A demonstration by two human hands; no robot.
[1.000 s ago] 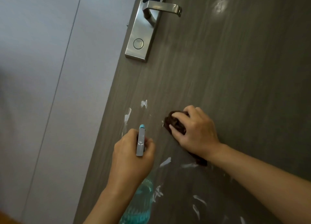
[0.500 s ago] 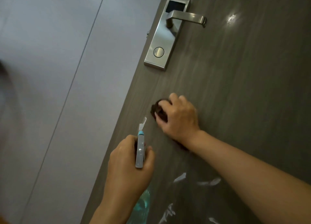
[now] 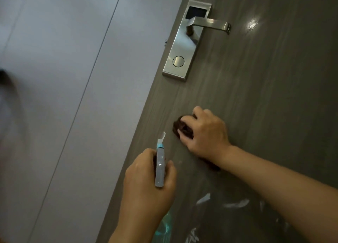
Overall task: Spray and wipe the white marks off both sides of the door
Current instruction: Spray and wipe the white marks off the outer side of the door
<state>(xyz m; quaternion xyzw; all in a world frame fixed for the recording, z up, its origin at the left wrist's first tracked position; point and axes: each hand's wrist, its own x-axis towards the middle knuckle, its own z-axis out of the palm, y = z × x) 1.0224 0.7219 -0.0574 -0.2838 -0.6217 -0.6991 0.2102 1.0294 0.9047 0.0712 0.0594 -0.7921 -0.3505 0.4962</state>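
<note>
You're at a hotel or serviced-apartment room entrance, going by the door (image 3: 265, 96): dark wood-grain laminate with a brushed steel lock plate (image 3: 184, 47) near its left edge. The plate's top has a dark card-reader window (image 3: 196, 12), a lever handle (image 3: 210, 24) below it. Left of the door, plain grey wall panels (image 3: 64, 78).

Shown are one door (image 3: 265, 96), one lock plate (image 3: 184, 47) with one lever (image 3: 212, 24) and one round button (image 3: 178, 61), one spray bottle (image 3: 160, 167), one cloth (image 3: 182, 128), two hands (left (image 3: 146, 184), right (image 3: 206, 133)), and several white marks (image 3: 236, 204), too smeared for an exact count.
</note>
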